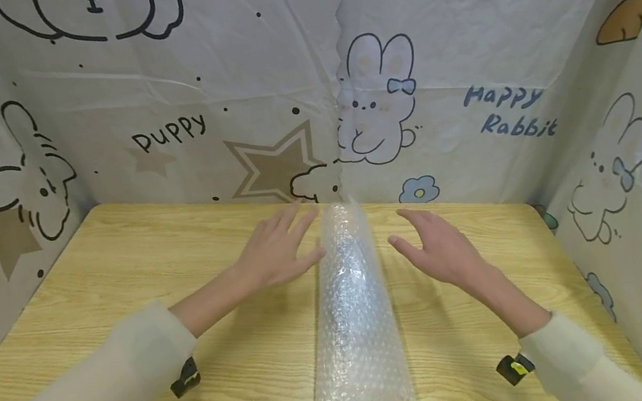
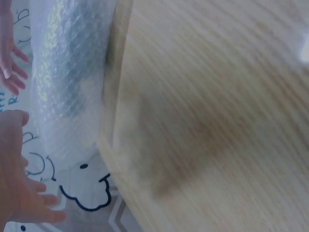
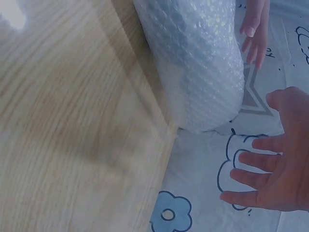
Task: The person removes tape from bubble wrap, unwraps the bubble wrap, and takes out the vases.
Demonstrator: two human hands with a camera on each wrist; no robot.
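Observation:
A long bundle of clear bubble wrap (image 1: 357, 316) lies lengthwise on the wooden table, narrower at its far end. Something bluish shows faintly inside, but its kind is hidden by the wrap. To the left of the far part, my left hand (image 1: 278, 247) hovers with fingers spread, its thumb close to the wrap; I cannot tell whether it touches. My right hand (image 1: 442, 247) is held to the right of the bundle, apart from it, fingers extended. In the right wrist view, the right hand (image 3: 280, 159) has its fingers straight and holds nothing.
The yellow wood-grain table (image 1: 233, 395) is bounded at the back and sides by a printed cloth (image 1: 245, 63) with rabbits, stars and lettering. Small black devices (image 1: 186, 378) sit by both wrists. A bright light reflection falls near the table's front edge.

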